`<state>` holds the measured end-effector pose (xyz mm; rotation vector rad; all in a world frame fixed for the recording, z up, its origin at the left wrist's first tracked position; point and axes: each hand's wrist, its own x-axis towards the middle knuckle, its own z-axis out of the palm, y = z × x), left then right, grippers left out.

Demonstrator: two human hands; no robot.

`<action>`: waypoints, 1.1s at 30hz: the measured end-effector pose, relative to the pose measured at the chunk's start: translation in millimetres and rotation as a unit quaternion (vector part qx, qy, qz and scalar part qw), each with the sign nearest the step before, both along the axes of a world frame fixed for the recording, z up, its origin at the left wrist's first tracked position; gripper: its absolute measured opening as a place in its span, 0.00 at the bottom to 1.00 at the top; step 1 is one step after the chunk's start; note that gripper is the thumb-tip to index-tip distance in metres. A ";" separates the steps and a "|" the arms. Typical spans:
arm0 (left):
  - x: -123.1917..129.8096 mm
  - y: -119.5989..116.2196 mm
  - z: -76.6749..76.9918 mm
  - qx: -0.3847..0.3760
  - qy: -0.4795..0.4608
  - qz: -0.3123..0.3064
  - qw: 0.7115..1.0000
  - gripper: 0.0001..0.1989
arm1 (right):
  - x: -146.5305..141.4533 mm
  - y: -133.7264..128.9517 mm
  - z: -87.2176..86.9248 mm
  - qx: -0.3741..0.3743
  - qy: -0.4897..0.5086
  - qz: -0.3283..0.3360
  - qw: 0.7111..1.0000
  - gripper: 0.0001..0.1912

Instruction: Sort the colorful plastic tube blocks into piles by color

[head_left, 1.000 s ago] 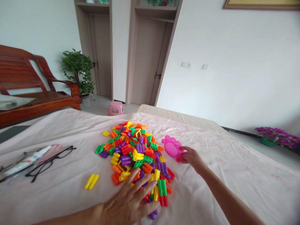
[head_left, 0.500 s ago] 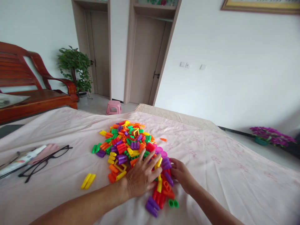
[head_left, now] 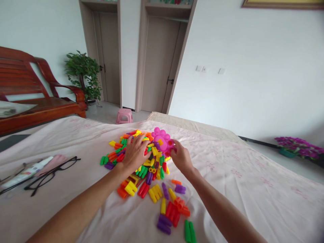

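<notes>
A heap of bullet-shaped plastic building blocks in red, yellow, green, orange and purple lies on the bed. My left hand rests on the heap's far left part, palm down with its fingers stretched out over the blocks. A pink flower-shaped plastic piece is raised at the heap's far right edge. My right hand grips it by its right end, where a round opening shows. Several blocks lie loose nearer to me, among them a purple block and a green block.
Black-framed glasses and a white tube lie on the sheet at left. Beyond the bed stand a pink stool, a wooden bench and a potted plant. Purple flowers are at right.
Both hands have moved away from me, the left one leftward over the heap. The pink piece is now lifted in my right hand. Blocks have spread out on the near side.
</notes>
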<state>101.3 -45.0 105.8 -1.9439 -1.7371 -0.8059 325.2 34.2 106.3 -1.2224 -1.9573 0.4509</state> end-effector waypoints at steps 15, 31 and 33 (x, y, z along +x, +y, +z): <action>117.0 -107.5 -36.8 0.033 0.237 -0.439 0.866 0.15 | 92.0 38.3 -46.1 -0.037 -0.172 -0.200 0.964 0.25; 53.6 -11.4 -14.5 -0.021 0.181 -0.141 0.973 0.11 | 76.0 14.1 -48.8 -0.036 0.003 -0.119 0.992 0.24; 38.9 -7.5 -6.3 -0.017 0.148 -0.098 0.984 0.10 | 93.1 24.7 -51.0 -0.034 0.012 -0.173 0.984 0.26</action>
